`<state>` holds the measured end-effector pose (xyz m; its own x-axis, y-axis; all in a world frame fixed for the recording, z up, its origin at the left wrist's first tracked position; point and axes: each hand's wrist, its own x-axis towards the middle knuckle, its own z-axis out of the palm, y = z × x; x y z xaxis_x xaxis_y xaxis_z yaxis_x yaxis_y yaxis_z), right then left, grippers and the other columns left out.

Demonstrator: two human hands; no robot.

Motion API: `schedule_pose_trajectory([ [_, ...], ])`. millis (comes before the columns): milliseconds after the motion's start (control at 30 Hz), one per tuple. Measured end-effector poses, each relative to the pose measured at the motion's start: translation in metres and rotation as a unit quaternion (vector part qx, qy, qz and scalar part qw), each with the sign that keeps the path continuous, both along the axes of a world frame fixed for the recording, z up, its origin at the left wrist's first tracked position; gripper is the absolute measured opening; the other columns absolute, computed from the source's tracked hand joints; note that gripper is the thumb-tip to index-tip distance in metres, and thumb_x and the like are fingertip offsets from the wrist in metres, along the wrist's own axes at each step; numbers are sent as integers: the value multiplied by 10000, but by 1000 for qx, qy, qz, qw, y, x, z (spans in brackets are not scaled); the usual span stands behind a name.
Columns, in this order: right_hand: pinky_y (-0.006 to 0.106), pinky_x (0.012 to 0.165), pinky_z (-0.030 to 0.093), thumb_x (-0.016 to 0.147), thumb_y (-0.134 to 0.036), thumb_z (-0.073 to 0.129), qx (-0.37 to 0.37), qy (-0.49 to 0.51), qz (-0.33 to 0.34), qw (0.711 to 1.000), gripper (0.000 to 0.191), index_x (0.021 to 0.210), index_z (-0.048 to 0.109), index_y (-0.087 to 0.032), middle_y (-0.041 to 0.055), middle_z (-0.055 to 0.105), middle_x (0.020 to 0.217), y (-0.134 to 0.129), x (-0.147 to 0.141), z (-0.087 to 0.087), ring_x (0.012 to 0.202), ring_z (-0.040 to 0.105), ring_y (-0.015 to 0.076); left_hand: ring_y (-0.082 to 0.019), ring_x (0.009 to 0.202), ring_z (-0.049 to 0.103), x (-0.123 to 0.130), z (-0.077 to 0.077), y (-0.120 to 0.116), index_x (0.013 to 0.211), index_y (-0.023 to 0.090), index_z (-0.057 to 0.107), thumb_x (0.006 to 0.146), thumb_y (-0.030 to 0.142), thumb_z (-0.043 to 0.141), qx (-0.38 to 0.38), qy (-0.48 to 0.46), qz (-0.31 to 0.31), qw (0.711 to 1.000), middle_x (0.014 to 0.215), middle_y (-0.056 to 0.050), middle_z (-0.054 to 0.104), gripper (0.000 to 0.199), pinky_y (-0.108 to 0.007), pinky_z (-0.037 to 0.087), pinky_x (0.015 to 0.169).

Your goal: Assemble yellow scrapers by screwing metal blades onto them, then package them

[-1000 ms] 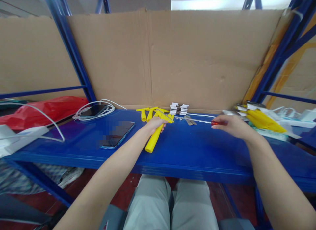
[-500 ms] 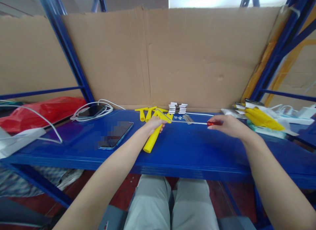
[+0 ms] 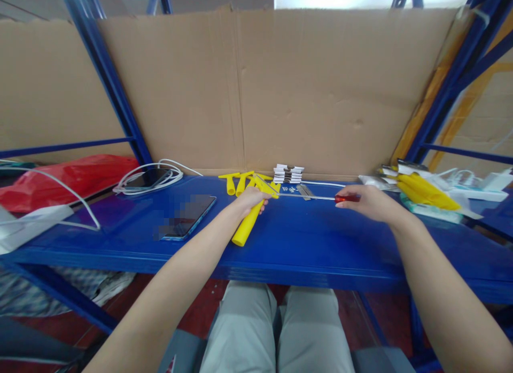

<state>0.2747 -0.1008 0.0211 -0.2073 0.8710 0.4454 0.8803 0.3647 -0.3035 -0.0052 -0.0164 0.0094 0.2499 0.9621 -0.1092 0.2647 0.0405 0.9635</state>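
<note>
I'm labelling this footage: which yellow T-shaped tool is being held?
The nearest yellow tool, gripped in the left hand; the other yellow tools are behind it, near the cardboard.

The left forearm (image 3: pixel 180 269) reaches over the worktop's (image 3: pixel 300 236) front edge, left hand (image 3: pixel 249 200) curled closed above its middle; the right forearm (image 3: pixel 433 271) slants inward farther right, right hand (image 3: pixel 364 201) pinching; legs (image 3: pixel 246 330) below.
</note>
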Motion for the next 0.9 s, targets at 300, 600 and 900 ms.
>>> schedule_pose_trajectory([
  [300, 311, 611, 493, 709, -451, 587, 6, -10, 7, 1000, 245, 749, 646, -217, 46, 715, 745, 3, 2, -1, 645, 645, 201, -66, 349, 392, 1, 1, -1, 641, 167, 448, 807, 100, 530, -7, 6, -3, 1000, 463, 40, 444, 197, -214, 312, 393],
  [600, 310, 595, 495, 723, -474, 576, 19, -18, 15, 1000, 267, 747, 640, -216, 46, 713, 744, 4, 3, -2, 637, 645, 197, -62, 370, 393, 0, 0, 0, 663, 170, 438, 818, 118, 521, -11, 24, -9, 1000, 477, 51, 442, 183, -217, 317, 412],
  [900, 303, 595, 489, 747, -433, 573, 19, -31, 21, 999, 232, 757, 644, -212, 44, 717, 750, 6, 4, -4, 646, 649, 195, -56, 377, 389, 1, 0, -1, 657, 167, 446, 797, 122, 551, -7, 23, -9, 1000, 475, 53, 443, 180, -210, 326, 419],
])
